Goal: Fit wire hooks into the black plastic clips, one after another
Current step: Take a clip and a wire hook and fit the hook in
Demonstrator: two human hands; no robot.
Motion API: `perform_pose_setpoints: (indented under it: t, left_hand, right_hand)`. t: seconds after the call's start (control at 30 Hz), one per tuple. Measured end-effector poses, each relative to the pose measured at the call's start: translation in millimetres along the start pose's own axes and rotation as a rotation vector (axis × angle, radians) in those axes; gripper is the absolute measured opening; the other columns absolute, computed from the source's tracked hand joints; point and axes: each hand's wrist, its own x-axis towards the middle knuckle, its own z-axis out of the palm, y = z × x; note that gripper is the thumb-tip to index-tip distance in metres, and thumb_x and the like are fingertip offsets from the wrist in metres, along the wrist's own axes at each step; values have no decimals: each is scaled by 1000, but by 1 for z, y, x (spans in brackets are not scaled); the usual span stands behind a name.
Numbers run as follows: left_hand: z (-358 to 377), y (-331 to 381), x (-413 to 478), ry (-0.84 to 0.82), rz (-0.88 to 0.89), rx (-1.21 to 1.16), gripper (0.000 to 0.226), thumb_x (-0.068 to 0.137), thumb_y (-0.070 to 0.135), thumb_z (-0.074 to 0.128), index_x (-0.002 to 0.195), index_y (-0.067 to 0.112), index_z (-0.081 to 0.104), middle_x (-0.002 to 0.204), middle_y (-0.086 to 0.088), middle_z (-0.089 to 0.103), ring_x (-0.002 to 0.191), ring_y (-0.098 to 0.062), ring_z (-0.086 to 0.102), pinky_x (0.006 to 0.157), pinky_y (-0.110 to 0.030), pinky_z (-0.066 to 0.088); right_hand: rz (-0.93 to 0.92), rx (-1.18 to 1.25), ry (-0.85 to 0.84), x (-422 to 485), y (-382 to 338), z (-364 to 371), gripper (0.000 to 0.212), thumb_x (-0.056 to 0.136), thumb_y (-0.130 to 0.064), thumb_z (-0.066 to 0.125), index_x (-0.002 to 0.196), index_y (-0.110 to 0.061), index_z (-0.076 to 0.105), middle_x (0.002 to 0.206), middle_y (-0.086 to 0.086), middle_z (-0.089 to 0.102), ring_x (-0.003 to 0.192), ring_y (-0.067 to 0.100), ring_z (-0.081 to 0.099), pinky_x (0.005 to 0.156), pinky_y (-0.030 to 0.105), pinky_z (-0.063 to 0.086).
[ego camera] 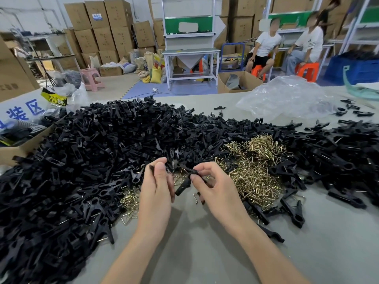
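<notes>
A huge heap of black plastic clips [98,152] covers the left and middle of the grey table [205,253]. A pile of brass-coloured wire hooks [254,171] lies just right of centre. My right hand [215,187] pinches a black clip [185,182] between thumb and forefinger, and the clip hangs down between both hands. A wire hook [197,196] sticks out under its palm. My left hand [156,185] has curled fingers around a thin black clip piece [151,168] that shows at its top left.
More black clips [336,152] spread along the right side. A crumpled clear plastic bag [287,97] lies at the back right, and an open cardboard box [22,148] stands at the left edge. Two seated people [264,48] and stacked cartons are beyond the table.
</notes>
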Motion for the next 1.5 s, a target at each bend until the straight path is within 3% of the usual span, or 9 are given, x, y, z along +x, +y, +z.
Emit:
perform_pose_setpoints:
  t: [0.17,0.33,0.43,0.6,0.73,0.83,1.0,1.27,1.5]
  left_hand:
    - [1,-4,-1,-79,11,156,37,105,37,40,143,36,40,76,21,59,77,-5,58,80,-25,46]
    - [3,7,-5,6,105,113,16,103,33,49,119,34,49,94,12,73,76,-8,66,74,-26,52]
    - [2,10,-6,-50,70,54,11,103,25,52,108,32,59,89,8,74,71,-8,64,69,-21,52]
    - [2,9,-2,-180,-67,-60,24,104,18,48,111,28,69,72,7,63,67,-9,57,65,-21,52]
    - [7,8,-6,-251,-94,-53,28,104,7,46,114,23,66,87,4,72,81,-13,67,73,-22,55]
    - [6,10,-5,-155,-78,-69,23,102,9,51,111,25,66,101,-5,72,88,-20,73,75,-24,59]
    - [-1,12,-3,-138,-111,-87,32,103,-1,46,109,21,69,85,-13,71,64,-15,67,59,-22,55]
    - [0,13,-4,-193,-150,-146,20,104,8,46,110,15,64,86,-1,67,72,-15,64,64,-26,56]
    - [-2,15,-5,-174,-33,-54,23,98,7,59,112,24,53,100,4,77,78,-8,70,70,-14,51]
  right_hand:
    - [54,96,28,1,-6,-2,24,93,-28,73,104,-48,68,99,-22,67,55,11,67,60,22,54]
    - [118,209,61,5,-6,-4,24,92,-23,73,108,-41,72,90,-15,76,67,16,75,77,30,62]
    - [132,284,56,6,-8,-5,22,93,-18,72,106,-35,74,95,-12,77,66,15,73,70,28,62]
    - [116,349,25,5,-12,-8,15,85,-27,77,100,-29,79,93,2,77,49,11,54,54,20,51]
    - [141,421,-55,5,-11,-8,22,77,-38,75,97,-31,81,88,3,77,60,8,62,66,21,57]
    - [194,530,-72,6,-8,-6,21,77,-30,74,96,-25,82,94,5,78,79,13,74,76,23,59]
    - [234,561,-57,8,-7,-7,19,93,-9,65,104,-20,77,101,8,78,89,19,76,77,21,59]
    - [244,467,-93,6,-10,-8,19,92,-13,71,102,-26,81,85,1,74,66,12,65,57,22,54]
    - [204,431,-122,7,-5,-7,22,91,-17,73,108,-31,79,80,-5,70,64,9,61,62,24,55]
